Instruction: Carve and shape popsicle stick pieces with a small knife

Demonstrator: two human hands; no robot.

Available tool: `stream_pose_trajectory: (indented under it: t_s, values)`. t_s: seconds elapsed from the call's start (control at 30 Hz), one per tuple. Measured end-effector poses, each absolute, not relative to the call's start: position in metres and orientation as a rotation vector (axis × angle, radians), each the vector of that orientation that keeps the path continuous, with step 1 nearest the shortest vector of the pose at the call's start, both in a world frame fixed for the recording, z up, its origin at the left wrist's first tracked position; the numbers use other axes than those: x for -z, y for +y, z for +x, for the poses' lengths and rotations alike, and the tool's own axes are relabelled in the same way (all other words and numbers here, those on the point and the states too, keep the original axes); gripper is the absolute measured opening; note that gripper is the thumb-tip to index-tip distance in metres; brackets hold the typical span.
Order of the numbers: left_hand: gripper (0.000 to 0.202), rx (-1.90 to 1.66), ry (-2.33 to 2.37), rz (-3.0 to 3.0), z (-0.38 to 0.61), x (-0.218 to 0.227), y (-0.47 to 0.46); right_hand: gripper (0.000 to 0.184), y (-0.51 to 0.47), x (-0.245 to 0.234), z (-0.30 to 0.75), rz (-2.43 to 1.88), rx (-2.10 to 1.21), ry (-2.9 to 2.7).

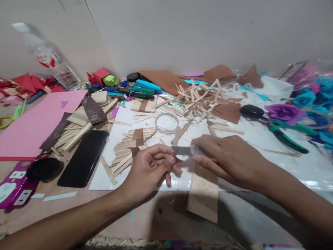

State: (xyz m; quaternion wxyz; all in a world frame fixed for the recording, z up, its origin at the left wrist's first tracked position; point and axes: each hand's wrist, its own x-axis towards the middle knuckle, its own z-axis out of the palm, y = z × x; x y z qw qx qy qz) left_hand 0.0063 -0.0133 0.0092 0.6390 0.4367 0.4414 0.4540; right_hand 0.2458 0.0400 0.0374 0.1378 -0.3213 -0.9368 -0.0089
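My left hand [147,170] and my right hand [227,157] meet over the middle of the table. Between their fingertips they pinch a small strip of clear tape [183,150], each hand closed on one end. Just below them lies a tan wooden panel [204,192]. A stack of flat wooden craft sticks [129,145] sits left of my left hand on a white sheet [126,117]. Behind the hands is a loose heap of glued sticks [200,95] and a clear tape ring [166,123].
A black phone [83,156] and a pink paper sheet [35,123] lie at the left, with a purple power strip [9,191] near the front edge. Black-and-green pliers [274,126] and paper flowers [317,103] are at the right. Brown paper [167,80], markers and a bottle [49,60] stand by the wall.
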Motion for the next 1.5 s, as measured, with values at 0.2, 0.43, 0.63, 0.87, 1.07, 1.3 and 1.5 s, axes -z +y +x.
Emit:
stream_pose_trajectory:
  t_s: [0.2,0.43,0.63,0.87,1.07,1.3,1.5]
  values:
    - [0.036,-1.080,1.009,0.980,0.005,-0.008,-0.017,0.053,0.033,-0.028,0.230,-0.910,0.182,-2.747]
    - [0.031,-1.096,1.047,0.989,0.006,-0.011,-0.019,0.052,0.026,-0.028,0.223,-0.901,0.255,-2.716]
    - [0.018,-1.124,1.007,0.992,0.006,-0.009,-0.022,0.049,0.024,-0.027,0.220,-0.895,0.326,-2.652]
    - [0.015,-1.101,0.980,1.010,0.008,-0.015,-0.021,0.045,0.026,-0.031,0.223,-0.864,0.375,-2.660]
    - [0.013,-1.090,1.025,1.051,0.008,-0.020,-0.022,0.043,0.033,-0.036,0.229,-0.795,0.485,-2.659]
    - [0.019,-0.975,1.060,0.977,0.010,-0.013,-0.027,0.033,0.074,-0.048,0.282,-1.123,0.631,-2.179]
    - [0.021,-0.999,1.049,1.022,0.008,-0.012,-0.024,0.038,0.069,-0.039,0.267,-0.946,0.457,-2.360]
